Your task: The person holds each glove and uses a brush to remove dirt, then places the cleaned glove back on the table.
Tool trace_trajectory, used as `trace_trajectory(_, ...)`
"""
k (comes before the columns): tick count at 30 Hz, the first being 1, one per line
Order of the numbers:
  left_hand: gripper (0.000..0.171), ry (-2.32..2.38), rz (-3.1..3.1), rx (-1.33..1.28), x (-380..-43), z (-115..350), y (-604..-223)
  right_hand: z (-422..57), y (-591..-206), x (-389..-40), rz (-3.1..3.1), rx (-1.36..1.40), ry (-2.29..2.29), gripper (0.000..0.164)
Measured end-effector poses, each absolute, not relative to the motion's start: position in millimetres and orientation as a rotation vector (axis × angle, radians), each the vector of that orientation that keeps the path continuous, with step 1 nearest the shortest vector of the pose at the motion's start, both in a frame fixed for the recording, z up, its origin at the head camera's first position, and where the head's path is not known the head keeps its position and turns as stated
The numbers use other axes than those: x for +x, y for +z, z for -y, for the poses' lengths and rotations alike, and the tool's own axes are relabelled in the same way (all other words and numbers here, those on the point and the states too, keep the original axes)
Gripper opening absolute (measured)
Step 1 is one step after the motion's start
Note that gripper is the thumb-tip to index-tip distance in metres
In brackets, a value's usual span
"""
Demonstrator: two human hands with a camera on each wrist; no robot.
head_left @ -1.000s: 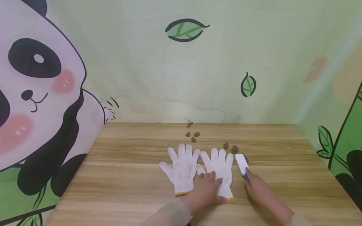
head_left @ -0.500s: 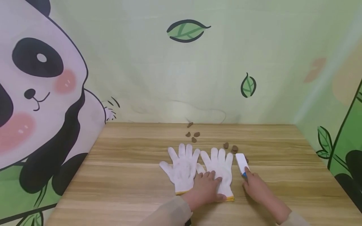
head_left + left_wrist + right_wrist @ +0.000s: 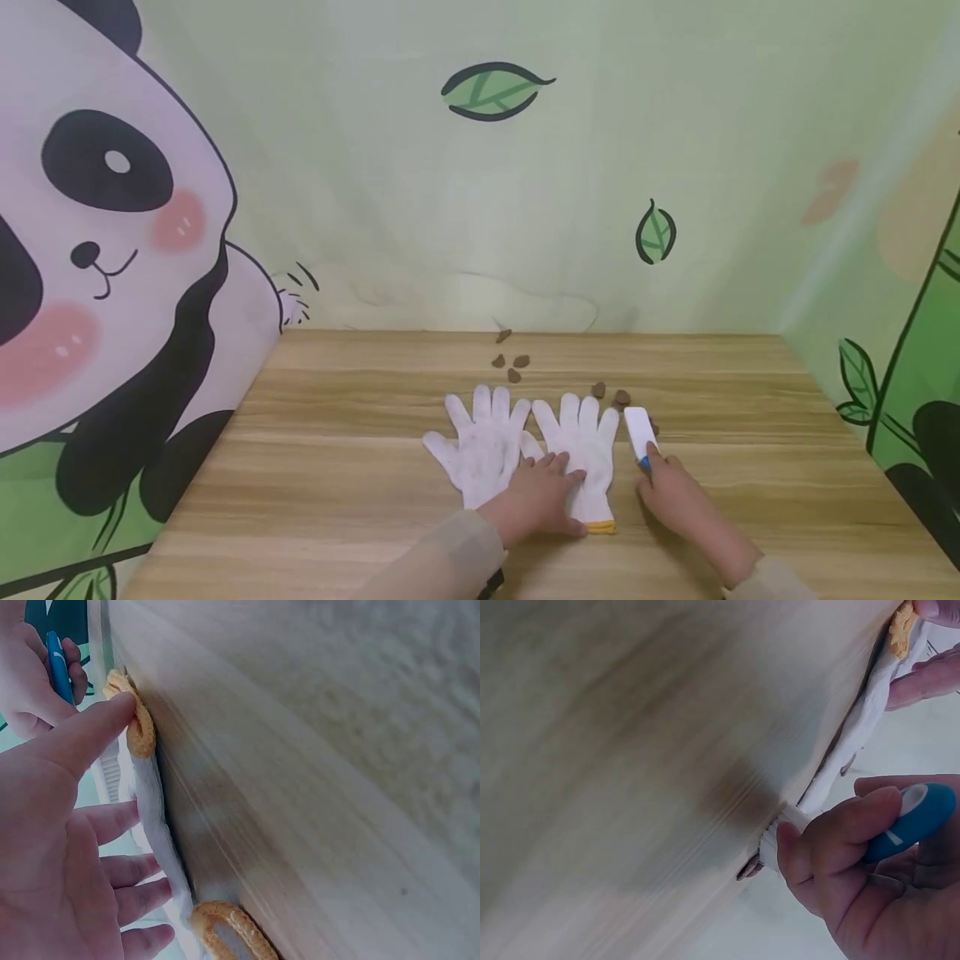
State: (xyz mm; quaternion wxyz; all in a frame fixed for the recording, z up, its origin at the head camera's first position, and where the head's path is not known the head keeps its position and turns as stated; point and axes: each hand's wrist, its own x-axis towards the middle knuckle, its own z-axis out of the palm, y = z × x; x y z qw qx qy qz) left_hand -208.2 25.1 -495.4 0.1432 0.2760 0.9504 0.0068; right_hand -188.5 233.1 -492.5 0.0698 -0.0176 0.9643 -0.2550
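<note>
In the head view, two white knitted gloves lie flat side by side: the left glove (image 3: 482,446) and the right glove (image 3: 588,450), with yellow cuff edging. My left hand (image 3: 536,500) rests across the right glove with its fingers spread. In the left wrist view, its thumb touches a yellow cuff edge (image 3: 141,731). My right hand (image 3: 682,500) grips a scrubbing brush (image 3: 640,427) just right of that glove. The right wrist view shows the brush's blue handle (image 3: 915,825) in the curled fingers and its white bristles (image 3: 771,844) down at the tabletop.
Several brown pieces, such as one pebble-like piece (image 3: 521,361), lie behind the gloves. Another brown piece (image 3: 748,868) sits beside the bristles. The wooden table (image 3: 337,467) ends at a green wall cloth (image 3: 360,167) printed with a panda and leaves.
My left hand has slid slightly left, and the left glove's yellow cuff is now hidden behind it. My right hand and the brush have shifted barely to the left. The head view has tilted a little.
</note>
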Motion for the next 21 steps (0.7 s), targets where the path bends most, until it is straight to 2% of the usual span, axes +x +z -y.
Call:
trace_trajectory(10, 0.071, 0.193, -2.679, 0.792, -217, -14, -489, -233, -489, -189, -2.918, -0.056, -0.754, 0.068)
trace_trajectory(16, 0.065, 0.425, -2.712, 0.735, -235, 38, -456, -237, -470, -190, -2.936, -0.095, -0.747, 0.073)
trace_trajectory(21, 0.067, 0.566, -2.817, 0.707, -244, 93, -439, -242, -462, -189, -3.014, -0.185, -0.654, 0.072)
